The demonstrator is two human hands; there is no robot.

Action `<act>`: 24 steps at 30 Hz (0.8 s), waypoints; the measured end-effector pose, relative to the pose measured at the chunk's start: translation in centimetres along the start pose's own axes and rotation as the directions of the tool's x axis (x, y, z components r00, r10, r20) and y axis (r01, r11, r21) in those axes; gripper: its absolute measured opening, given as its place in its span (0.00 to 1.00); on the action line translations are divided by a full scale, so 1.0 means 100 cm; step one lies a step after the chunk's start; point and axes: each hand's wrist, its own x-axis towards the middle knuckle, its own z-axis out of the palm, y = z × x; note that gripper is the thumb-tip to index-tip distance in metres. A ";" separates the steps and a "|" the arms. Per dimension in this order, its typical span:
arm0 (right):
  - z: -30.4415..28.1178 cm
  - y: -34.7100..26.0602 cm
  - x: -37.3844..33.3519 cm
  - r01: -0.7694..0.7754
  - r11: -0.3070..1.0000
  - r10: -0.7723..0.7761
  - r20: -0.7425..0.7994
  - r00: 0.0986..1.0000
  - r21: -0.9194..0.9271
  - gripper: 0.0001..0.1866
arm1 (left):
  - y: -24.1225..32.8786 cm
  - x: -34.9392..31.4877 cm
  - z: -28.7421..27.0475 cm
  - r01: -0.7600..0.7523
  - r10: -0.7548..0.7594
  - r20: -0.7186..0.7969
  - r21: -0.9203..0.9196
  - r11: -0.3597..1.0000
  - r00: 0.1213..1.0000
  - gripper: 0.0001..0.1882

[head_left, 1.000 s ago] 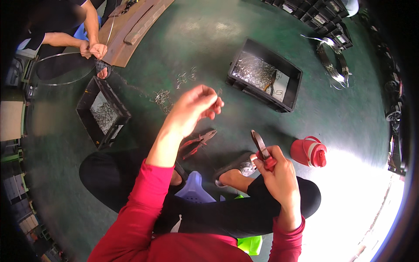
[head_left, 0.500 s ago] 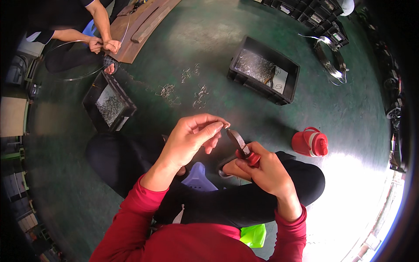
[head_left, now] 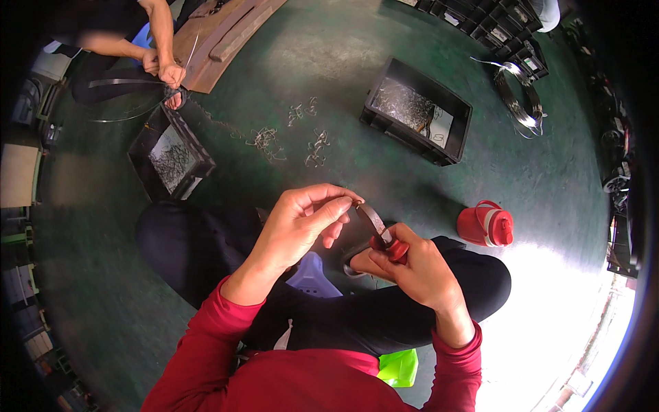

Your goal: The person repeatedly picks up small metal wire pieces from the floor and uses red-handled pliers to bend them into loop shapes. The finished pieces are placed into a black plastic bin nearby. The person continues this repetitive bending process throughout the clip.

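Note:
In front of my crossed legs, my left hand (head_left: pixel 298 223) pinches a small wire piece (head_left: pixel 357 203) between thumb and forefinger. Most of that piece is hidden by the fingertips. My right hand (head_left: pixel 424 271) is closed round the red grips of a pair of pliers (head_left: pixel 373 221). The pliers' dark metal head points up and left, its tip at the wire piece and touching or nearly touching my left fingertips. Beyond my hands, small bent wire pieces lie in loose piles (head_left: pixel 266 142) on the green floor.
A black crate (head_left: pixel 449 152) of wire pieces stands ahead to the right, another black crate (head_left: pixel 141 161) to the left. A red jug (head_left: pixel 486 224) is right of my knee. Wire coil (head_left: pixel 516 103) lies far right. At upper left, a co-worker's hands (head_left: pixel 168 71) hold wire beside a wooden board (head_left: pixel 206 58).
The pliers' tip and my left fingertips have come together at the wire piece; a small gap was between them before. The co-worker's hands and wire have shifted slightly.

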 end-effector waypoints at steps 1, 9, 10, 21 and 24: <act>0.001 0.000 0.000 0.013 1.000 -0.013 -0.010 1.000 -0.012 0.16 | 0.000 0.000 -0.001 -0.003 0.003 0.003 -0.001 1.000 1.000 0.10; -0.003 0.003 -0.004 0.027 1.000 -0.027 0.028 0.999 -0.004 0.14 | 0.006 -0.010 0.001 -0.069 0.010 0.208 0.279 0.958 0.978 0.15; -0.004 0.004 -0.004 0.032 0.999 -0.031 0.040 0.999 -0.016 0.14 | 0.006 -0.012 0.002 -0.081 0.011 0.212 0.322 0.943 0.977 0.15; 0.007 0.020 0.000 0.119 0.992 -0.116 -0.066 0.991 0.035 0.11 | -0.013 -0.018 0.019 -0.391 0.332 0.206 0.489 0.780 0.920 0.17; 0.009 0.019 0.002 0.132 0.991 -0.131 -0.082 0.988 0.008 0.11 | -0.016 -0.022 0.019 -0.366 0.320 0.178 0.485 0.794 0.930 0.18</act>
